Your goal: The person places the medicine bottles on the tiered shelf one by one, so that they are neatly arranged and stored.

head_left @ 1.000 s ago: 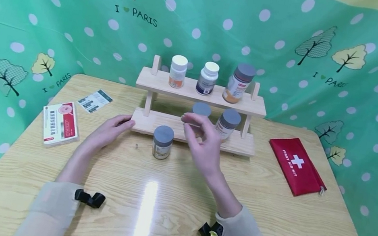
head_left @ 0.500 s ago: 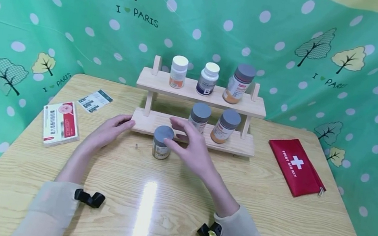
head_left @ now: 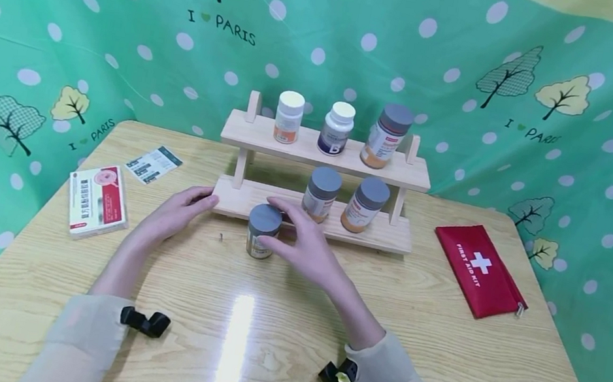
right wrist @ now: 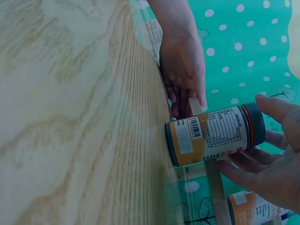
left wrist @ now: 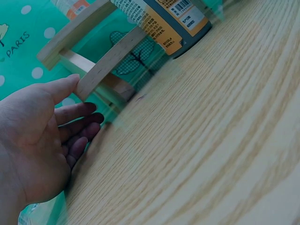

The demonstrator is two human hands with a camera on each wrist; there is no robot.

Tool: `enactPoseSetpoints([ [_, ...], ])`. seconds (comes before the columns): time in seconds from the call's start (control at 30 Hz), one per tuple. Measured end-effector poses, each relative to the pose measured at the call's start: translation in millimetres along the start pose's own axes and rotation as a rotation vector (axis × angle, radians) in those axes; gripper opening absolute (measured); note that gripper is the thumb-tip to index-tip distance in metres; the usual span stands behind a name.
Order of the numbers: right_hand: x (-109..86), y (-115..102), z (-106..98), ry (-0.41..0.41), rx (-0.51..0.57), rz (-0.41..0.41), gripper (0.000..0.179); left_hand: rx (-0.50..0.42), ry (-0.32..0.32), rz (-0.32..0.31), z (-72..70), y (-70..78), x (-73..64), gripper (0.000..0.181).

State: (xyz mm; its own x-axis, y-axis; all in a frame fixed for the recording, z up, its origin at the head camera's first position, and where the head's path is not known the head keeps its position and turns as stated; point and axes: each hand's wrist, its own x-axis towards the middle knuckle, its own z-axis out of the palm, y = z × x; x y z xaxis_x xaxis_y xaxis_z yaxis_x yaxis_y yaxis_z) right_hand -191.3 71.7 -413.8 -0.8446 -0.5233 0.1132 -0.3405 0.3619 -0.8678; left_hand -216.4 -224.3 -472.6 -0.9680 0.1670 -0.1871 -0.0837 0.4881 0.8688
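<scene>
A supplement bottle [head_left: 261, 230] with a dark grey cap and an orange-and-white label stands upright on the table before the two-tier wooden rack [head_left: 258, 195]. My right hand [head_left: 305, 247] curves around this bottle, thumb on one side and fingers on the other. In the right wrist view, the thumb [right wrist: 276, 107] lies at the cap while the other fingers [right wrist: 239, 174] are by the bottle's far side. My left hand [head_left: 175, 211] rests at the left end of the lower shelf. Its thumb [left wrist: 65, 88] touches the board's end in the left wrist view, with the other fingers loosely bent.
Two more grey-capped bottles [head_left: 322, 195] sit on the lower shelf. Above are two white-capped bottles [head_left: 289, 117] and a tall grey-capped one [head_left: 388, 136]. A medicine box [head_left: 98, 201] and a printed card [head_left: 154, 163] lie left; a red first aid pouch [head_left: 481, 270] lies right.
My right hand has moved left and down from in front of the lower-shelf bottles to the bottle on the table, uncovering those on the shelf. My left hand has stayed in place.
</scene>
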Motion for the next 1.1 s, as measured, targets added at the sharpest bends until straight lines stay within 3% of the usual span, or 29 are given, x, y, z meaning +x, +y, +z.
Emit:
enactPoseSetpoints([
  [1.1, 3.0, 10.9, 7.9, 0.011, -0.027, 0.001, 0.064, -0.027, 0.001, -0.009, 0.5, 2.6, -0.5, 0.080],
])
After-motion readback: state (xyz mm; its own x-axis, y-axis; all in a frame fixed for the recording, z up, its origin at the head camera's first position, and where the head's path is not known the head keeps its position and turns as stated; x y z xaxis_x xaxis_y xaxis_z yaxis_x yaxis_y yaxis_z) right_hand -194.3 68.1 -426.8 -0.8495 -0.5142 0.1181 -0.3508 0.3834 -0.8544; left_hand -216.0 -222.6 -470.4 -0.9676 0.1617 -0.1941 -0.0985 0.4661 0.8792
